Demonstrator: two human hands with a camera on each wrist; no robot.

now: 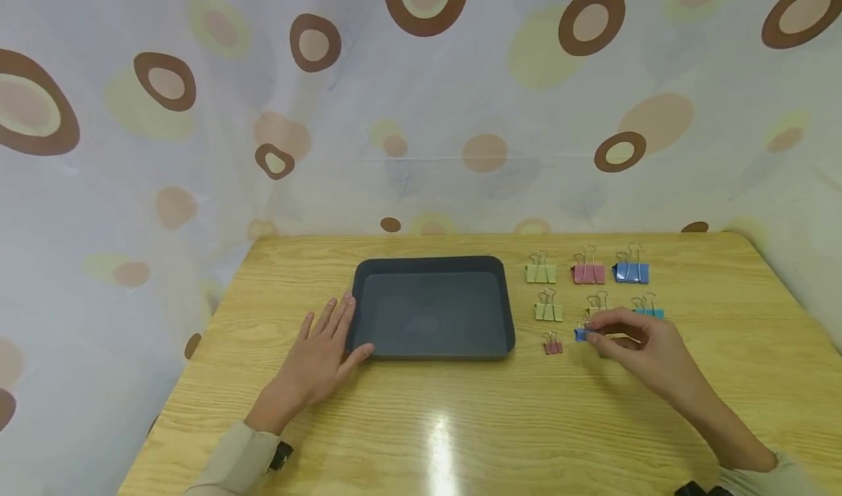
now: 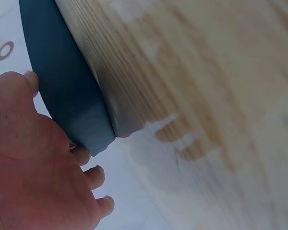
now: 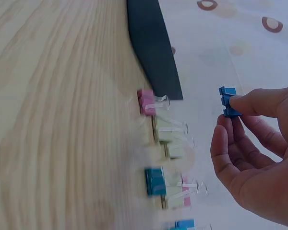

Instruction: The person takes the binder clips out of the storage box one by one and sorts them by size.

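Note:
My left hand point(image 1: 319, 361) lies at the left rim of a dark rectangular tray point(image 1: 427, 313), fingers straight and thumb at its front corner. In the left wrist view, the fingertips touch the tray's side point(image 2: 69, 76). Over at the right, my right hand point(image 1: 645, 353) pinches a small blue binder clip point(image 1: 580, 334) between thumb and fingers. The right wrist view shows this clip raised above the table. Beside it stands a small pink binder clip point(image 1: 552, 347). Behind the hand are a pale green clip point(image 1: 595, 310) and a light blue clip point(image 1: 651, 313), both partly hidden.
Another green clip point(image 1: 549, 311) stands left in the middle row. Along the back row are larger green point(image 1: 541, 274), pink point(image 1: 588, 274) and blue point(image 1: 631, 273) binder clips. A patterned curtain point(image 1: 447, 116) hangs behind the wooden table point(image 1: 408, 423).

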